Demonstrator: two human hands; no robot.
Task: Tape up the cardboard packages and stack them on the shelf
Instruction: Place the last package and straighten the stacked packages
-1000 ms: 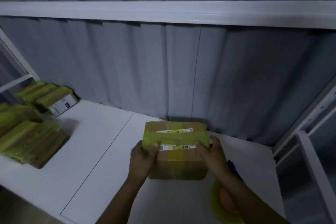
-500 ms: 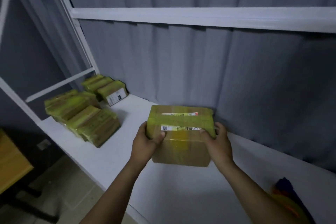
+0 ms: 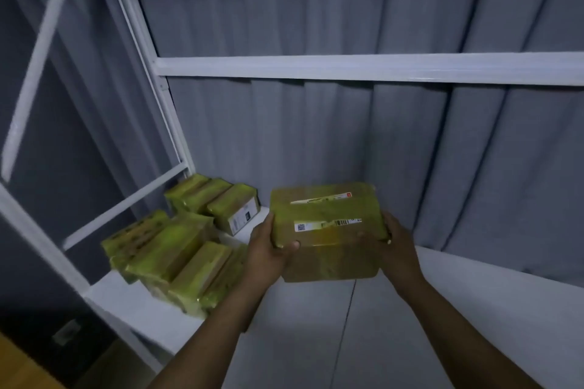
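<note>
A cardboard package (image 3: 328, 230) wrapped in yellow tape, with white labels on top, hangs above the white shelf (image 3: 442, 309). My left hand (image 3: 268, 249) grips its left side, thumb over the top edge. My right hand (image 3: 395, 243) grips its right side. Just left of it, a cluster of several yellow-taped packages (image 3: 177, 249) lies on the shelf's left end. Another taped package with a white label (image 3: 234, 208) sits behind them, against the curtain.
A grey curtain (image 3: 347, 135) hangs behind the shelf. White frame posts (image 3: 148, 66) and an upper rail (image 3: 363, 68) bound the bay. A wooden surface (image 3: 19, 369) shows at the bottom left, below shelf level.
The view has swung left, and both hands have carried the package leftward along the shelf, close to the stacked packages. The colourful item at the right has left the view.
</note>
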